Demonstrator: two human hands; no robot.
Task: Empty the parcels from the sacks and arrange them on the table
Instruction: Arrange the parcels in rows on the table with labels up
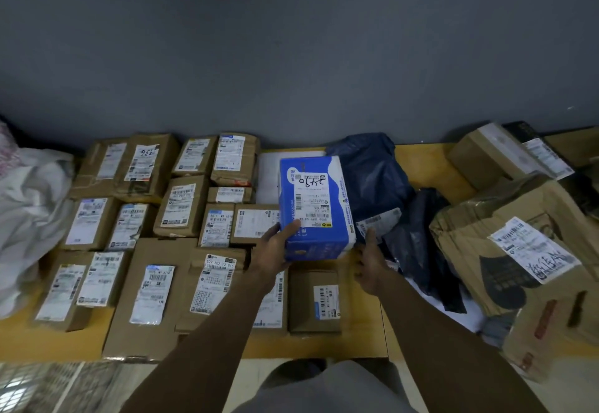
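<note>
1. Left hand (275,249) grips the blue-and-white cardboard box (312,208) at its near left corner. The thumb lies on the top face and the fingers are curled underneath.
2. The box is held above the middle of the yellow wooden table (428,166), slightly tilted. Its white shipping label faces up, with handwritten digits on it.
3. Right hand (369,262) is just beside the box's near right corner, fingers loosely bent and holding nothing. Cannot tell whether the thumb touches the box.
4. Left of the held box, brown cardboard parcels (181,208) with white labels lie flat in rough rows. Their edges touch or nearly touch, and the labels face up.
5. A small brown cardboard carton (312,302) sits directly below the held box, near the table's front edge, with a label on its right part.
6. Dark blue plastic mailer bags (369,172) lie crumpled behind and to the right of the held box. One shows a white label.
7. At the right end is a large creased brown cardboard box (505,244), tilted, its white label marked with handwriting. A taped brown box (492,153) is behind it.
8. A white crumpled sack (29,205) lies at the table's left end, against the outer parcels.
9. A grey wall (291,56) runs behind the table.
</note>
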